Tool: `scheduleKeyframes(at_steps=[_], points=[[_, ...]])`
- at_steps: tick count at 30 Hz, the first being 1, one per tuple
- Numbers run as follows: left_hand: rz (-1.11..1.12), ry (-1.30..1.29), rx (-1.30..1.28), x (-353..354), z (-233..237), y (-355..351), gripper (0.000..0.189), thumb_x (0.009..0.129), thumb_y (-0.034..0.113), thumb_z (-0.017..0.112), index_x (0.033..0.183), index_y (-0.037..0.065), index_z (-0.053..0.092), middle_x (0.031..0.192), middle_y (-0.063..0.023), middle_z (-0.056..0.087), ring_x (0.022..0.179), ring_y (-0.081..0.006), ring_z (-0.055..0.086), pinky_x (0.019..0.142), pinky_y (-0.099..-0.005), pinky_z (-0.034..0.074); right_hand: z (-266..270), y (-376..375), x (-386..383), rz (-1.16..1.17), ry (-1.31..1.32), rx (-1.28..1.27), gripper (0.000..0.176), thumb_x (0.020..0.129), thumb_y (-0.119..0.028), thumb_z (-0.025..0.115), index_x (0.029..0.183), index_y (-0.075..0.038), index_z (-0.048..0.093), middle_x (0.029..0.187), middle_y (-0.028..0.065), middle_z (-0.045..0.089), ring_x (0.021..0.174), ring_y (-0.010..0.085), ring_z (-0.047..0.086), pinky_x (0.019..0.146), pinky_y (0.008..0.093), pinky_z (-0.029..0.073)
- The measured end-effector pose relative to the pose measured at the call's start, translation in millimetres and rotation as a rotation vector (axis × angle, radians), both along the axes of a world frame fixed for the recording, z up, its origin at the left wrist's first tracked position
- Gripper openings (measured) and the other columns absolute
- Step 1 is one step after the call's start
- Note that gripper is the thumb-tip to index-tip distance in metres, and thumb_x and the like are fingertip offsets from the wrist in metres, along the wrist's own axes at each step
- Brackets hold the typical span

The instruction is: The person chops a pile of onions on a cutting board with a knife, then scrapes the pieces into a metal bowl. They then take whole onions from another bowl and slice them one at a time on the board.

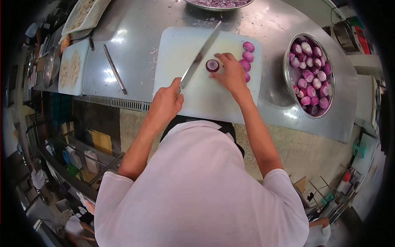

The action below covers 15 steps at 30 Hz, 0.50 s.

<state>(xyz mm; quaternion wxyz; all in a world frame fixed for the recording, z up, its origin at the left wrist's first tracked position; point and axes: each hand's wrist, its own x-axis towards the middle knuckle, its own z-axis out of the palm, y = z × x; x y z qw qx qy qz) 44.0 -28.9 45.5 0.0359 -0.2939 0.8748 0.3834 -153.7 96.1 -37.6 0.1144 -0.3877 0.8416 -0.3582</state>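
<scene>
My left hand [165,103] is closed round the handle of a kitchen knife [201,53], whose long blade slants up and away over the white cutting board [177,45]. A red onion piece [212,65] with a ringed top face sits on the board, just right of the blade. Around its right side my right hand [230,74] is open, thumb and fingers spread on either side of the onion. Behind that hand, several purple onion halves [245,64] stand in a row along the board's right side, one partly hidden by the hand.
A steel bowl [286,76] of peeled red onions stands at the right. At the far edge is another bowl [218,7] with chopped onion. To the left lie a metal rod [114,69], a second board [83,78] with pale pieces and a white basket [95,16].
</scene>
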Motion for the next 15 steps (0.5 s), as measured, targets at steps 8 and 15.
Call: scheduleKeyframes(at_steps=[8, 15], points=[[-0.154, -0.116, -0.013, 10.2, 10.5, 13.5, 0.037, 0.085, 0.003, 0.058, 0.12, -0.001, 0.046, 0.063, -0.0235, 0.058, 0.065, -0.047, 0.058, 0.061, -0.0518, 0.043, -17.9, -8.0, 2.5, -0.032, 0.108, -0.155, 0.005, 0.082, -0.001, 0.061, 0.085, -0.002, 0.066, 0.086, 0.0144, 0.062, 0.076, 0.0372, 0.063, 0.066, 0.0446, 0.051], [-0.171, 0.159, -0.157, -45.4, -58.5, 9.0, 0.036, 0.083, 0.002, 0.057, 0.117, -0.002, 0.046, 0.064, -0.0247, 0.057, 0.067, -0.0471, 0.059, 0.061, -0.0522, 0.043, -19.4, -5.0, 7.4, -0.015, 0.018, -0.183, 0.014, 0.078, -0.001, 0.067, 0.091, -0.003, 0.066, 0.095, 0.0142, 0.063, 0.085, 0.0352, 0.063, 0.073, 0.0443, 0.051]])
